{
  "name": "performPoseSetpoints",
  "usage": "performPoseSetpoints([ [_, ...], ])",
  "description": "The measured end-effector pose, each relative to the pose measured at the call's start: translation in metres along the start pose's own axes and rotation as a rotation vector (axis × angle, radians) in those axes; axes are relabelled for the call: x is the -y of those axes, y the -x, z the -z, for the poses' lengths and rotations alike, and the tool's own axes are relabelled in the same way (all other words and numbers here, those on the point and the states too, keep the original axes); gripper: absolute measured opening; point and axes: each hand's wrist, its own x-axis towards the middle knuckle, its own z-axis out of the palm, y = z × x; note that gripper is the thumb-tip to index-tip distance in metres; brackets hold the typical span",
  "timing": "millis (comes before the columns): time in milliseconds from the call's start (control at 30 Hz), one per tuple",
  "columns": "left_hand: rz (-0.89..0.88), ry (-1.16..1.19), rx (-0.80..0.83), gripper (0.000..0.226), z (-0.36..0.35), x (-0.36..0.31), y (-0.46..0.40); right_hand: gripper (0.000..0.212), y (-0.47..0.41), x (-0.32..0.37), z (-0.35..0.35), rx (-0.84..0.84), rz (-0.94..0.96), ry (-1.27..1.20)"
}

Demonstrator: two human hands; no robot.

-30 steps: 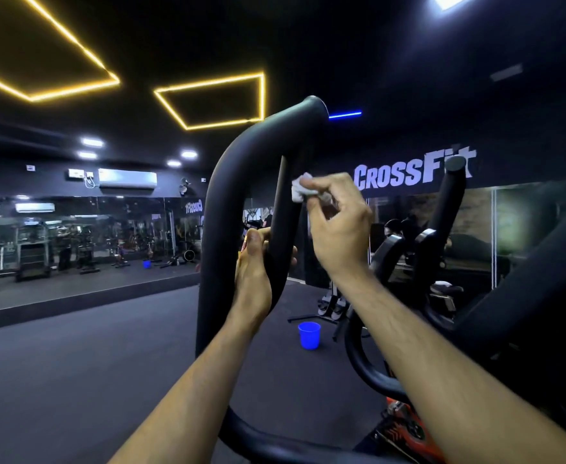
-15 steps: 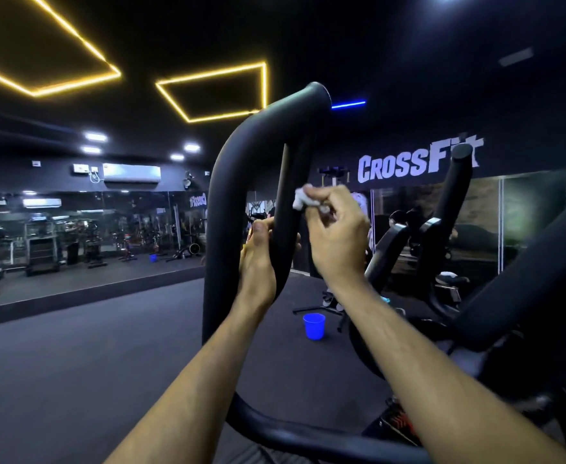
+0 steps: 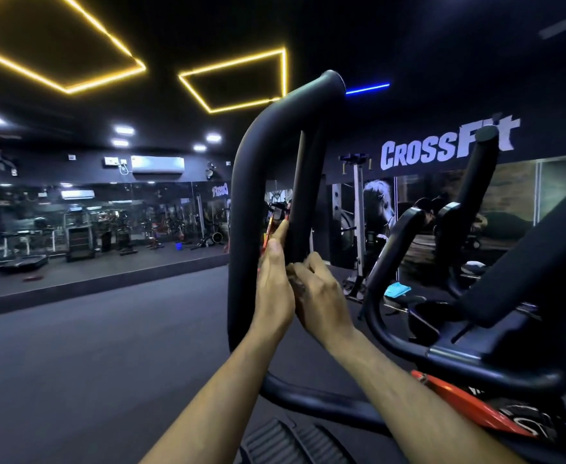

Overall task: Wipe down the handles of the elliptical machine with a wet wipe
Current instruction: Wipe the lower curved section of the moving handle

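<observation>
Left hand: the left hand (image 3: 275, 283) is raised at the inner upright bar of the handle (image 3: 305, 195), forearm reaching up from below, fingers lying straight up along the bar's left side with a fingertip touching it.
Right hand: the right hand (image 3: 322, 293) sits just beside the left one and touches it, back of the hand toward the viewer, fingers curled in against the lower end of the same bar.
Wet wipe: I cannot see it; whether the curled right fingers pinch it I cannot tell, as they hide whatever lies under them.
Handle, direction: a black loop whose long axis runs nearly upright; the thick outer tube (image 3: 244, 229) rises, bends at the top and ends in an open tip pointing up and right, while the thinner inner bar drops back down inside it.
Second handle: another black handle (image 3: 479, 169) stands well apart to the right, leaning up and slightly right, capped at the top.
Count: two hands, two raised handles, one pedal (image 3: 291, 443) at the bottom edge.
Room: a dark gym floor (image 3: 90, 363), a mirrored wall (image 3: 90, 222) on the left, a white "CrossFit" sign (image 3: 442, 145) on the far wall, two yellow light frames on the ceiling.
</observation>
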Motion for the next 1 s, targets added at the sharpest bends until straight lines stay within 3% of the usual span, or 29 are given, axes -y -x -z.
performPoseSetpoints([
  [167, -0.223, -0.222, -0.109, 0.047, 0.017, 0.007, 0.045, 0.007, -0.005, 0.002, 0.01, 0.099, 0.166, 0.145],
  [267, -0.382, -0.362, -0.227, 0.031, 0.025, 0.016, 0.062, 0.019, -0.039, -0.004, 0.026, 0.026, 0.305, 0.301],
  [400, -0.42, -0.438, -0.478, 0.028, 0.037, 0.025, 0.064, 0.018, -0.076, -0.007, 0.039, -0.029, 0.424, 0.383],
  [600, -0.171, -0.254, -0.635, 0.041, 0.036, 0.034, 0.054, 0.031, -0.029, -0.001, -0.002, 0.09, 0.228, 0.124],
  [700, -0.118, -0.17, -0.643, 0.044, 0.03, 0.045, 0.06, 0.024, 0.001, 0.021, -0.026, -0.039, 0.01, -0.142],
  [833, -0.084, -0.113, -0.666, 0.041, 0.024, 0.053, 0.065, 0.038, 0.028, 0.054, -0.045, -0.181, -0.287, -0.497],
  [900, -0.087, -0.101, -0.668, 0.042, 0.025, 0.055, 0.069, 0.041, 0.034, 0.049, -0.042, -0.171, -0.267, -0.503],
  [1000, -0.178, -0.167, -0.61, 0.044, 0.028, 0.055, 0.075, 0.036, 0.029, 0.022, -0.026, -0.081, 0.038, -0.289],
])
